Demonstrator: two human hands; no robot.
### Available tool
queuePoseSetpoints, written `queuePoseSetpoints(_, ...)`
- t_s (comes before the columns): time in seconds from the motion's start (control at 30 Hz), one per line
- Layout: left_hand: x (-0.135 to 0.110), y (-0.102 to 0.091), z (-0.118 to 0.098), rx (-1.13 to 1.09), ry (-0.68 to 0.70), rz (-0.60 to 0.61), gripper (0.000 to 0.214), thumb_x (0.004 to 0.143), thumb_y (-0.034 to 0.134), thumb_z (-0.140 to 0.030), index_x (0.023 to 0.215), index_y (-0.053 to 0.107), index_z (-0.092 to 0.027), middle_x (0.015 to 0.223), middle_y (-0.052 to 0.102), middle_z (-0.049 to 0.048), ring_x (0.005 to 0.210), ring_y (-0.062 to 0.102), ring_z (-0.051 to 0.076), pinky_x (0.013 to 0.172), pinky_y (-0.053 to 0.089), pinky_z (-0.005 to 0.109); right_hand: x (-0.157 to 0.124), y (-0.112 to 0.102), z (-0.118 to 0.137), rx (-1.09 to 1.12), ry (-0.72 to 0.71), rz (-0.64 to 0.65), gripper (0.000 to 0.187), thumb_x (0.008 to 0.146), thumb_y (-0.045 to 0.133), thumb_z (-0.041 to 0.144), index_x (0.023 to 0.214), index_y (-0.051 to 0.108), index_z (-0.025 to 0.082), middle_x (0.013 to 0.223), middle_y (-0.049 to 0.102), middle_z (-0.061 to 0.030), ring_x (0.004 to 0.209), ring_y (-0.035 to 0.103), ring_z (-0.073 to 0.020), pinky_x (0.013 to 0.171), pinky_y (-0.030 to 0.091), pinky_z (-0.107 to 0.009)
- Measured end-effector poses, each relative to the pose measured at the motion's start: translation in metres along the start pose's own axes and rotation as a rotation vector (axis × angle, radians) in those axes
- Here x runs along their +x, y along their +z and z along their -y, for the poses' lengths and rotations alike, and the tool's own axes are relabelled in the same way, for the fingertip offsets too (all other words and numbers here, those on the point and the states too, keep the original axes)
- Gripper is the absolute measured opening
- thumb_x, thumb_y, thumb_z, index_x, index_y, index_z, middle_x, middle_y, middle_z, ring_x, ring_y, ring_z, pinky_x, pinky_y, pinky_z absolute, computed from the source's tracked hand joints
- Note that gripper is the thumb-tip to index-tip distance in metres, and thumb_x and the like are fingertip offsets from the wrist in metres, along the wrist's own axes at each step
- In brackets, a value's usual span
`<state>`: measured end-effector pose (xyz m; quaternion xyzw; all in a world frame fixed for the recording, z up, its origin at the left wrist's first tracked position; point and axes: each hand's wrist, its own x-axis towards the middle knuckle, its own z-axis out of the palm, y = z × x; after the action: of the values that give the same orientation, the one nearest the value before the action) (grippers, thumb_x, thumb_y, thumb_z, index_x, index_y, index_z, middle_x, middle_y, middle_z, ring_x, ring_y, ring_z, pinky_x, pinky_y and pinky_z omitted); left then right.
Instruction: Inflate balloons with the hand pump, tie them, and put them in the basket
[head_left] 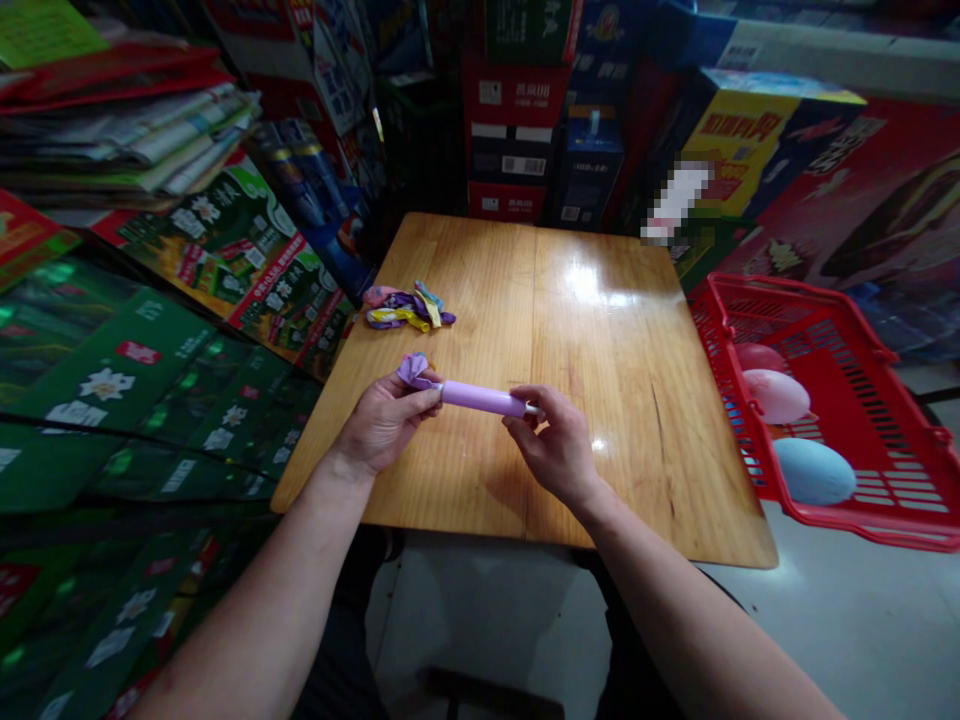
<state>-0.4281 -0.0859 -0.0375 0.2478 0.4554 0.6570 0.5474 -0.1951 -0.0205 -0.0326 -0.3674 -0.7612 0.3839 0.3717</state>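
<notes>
Over the near part of a wooden table (600, 330), both my hands hold a lilac hand pump (480, 398) lying level. My left hand (384, 422) is closed round the pump's left end, where a limp purple balloon (412, 369) sits on the nozzle. My right hand (555, 445) pinches the pump's right end, at its white handle. A small heap of limp balloons (405, 307) in purple, yellow, pink and blue lies further back on the left of the table.
A red plastic basket (885, 400) stands to the right of the table and holds inflated balloons, pink (776, 395) and blue (814, 470). Stacked printed cartons (225, 250) crowd the left side and the back. Pale floor shows below the table's front edge.
</notes>
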Motion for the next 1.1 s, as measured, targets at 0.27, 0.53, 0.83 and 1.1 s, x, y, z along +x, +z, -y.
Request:
queuePoseSetpoints(0.27, -0.001, 0.004, 0.0, -0.158, -0.074, -0.017, 0.029, 0.071, 0.083, -0.008, 0.094, 0.071, -0.02, 0.093, 0.066, 0.0001, 0.075, 0.062, 0.01, 0.063, 0.054, 0.02, 0.006, -0.001, 0.001, 0.085, 0.119, 0.021, 0.022, 0.083, 0.071, 0.026, 0.105, 0.068, 0.024, 0.089, 0.07, -0.0022, 0.071, 0.06, -0.0163, 0.064, 0.05, -0.03)
queuePoseSetpoints(0.53, -0.004, 0.002, 0.002, -0.135, -0.125, 0.015, 0.03, 0.069, 0.086, -0.011, 0.093, 0.071, -0.02, 0.084, 0.065, -0.0004, 0.068, 0.063, 0.011, 0.055, 0.049, 0.021, 0.007, 0.0, -0.004, 0.248, 0.258, 0.087, 0.022, 0.081, 0.073, 0.03, 0.102, 0.07, 0.023, 0.077, 0.064, 0.0001, 0.062, 0.055, -0.0141, 0.055, 0.044, -0.027)
queuePoseSetpoints(0.83, 0.002, 0.015, 0.01, -0.227, -0.106, -0.15, 0.029, 0.071, 0.085, -0.014, 0.095, 0.071, -0.021, 0.082, 0.065, -0.0031, 0.065, 0.06, 0.007, 0.055, 0.046, 0.018, 0.004, 0.007, -0.005, 0.093, 0.13, 0.034, 0.024, 0.083, 0.071, 0.024, 0.107, 0.067, 0.025, 0.1, 0.071, -0.0051, 0.08, 0.065, -0.0193, 0.067, 0.052, -0.032)
queuePoseSetpoints(1.1, 0.002, 0.019, 0.014, -0.313, -0.131, -0.015, 0.023, 0.081, 0.081, -0.027, 0.101, 0.07, -0.025, 0.115, 0.073, 0.005, 0.115, 0.065, 0.024, 0.097, 0.052, 0.047, 0.004, 0.01, -0.003, 0.159, 0.128, 0.037, 0.022, 0.084, 0.072, 0.026, 0.105, 0.068, 0.025, 0.098, 0.071, -0.0035, 0.08, 0.064, -0.0179, 0.071, 0.051, -0.032)
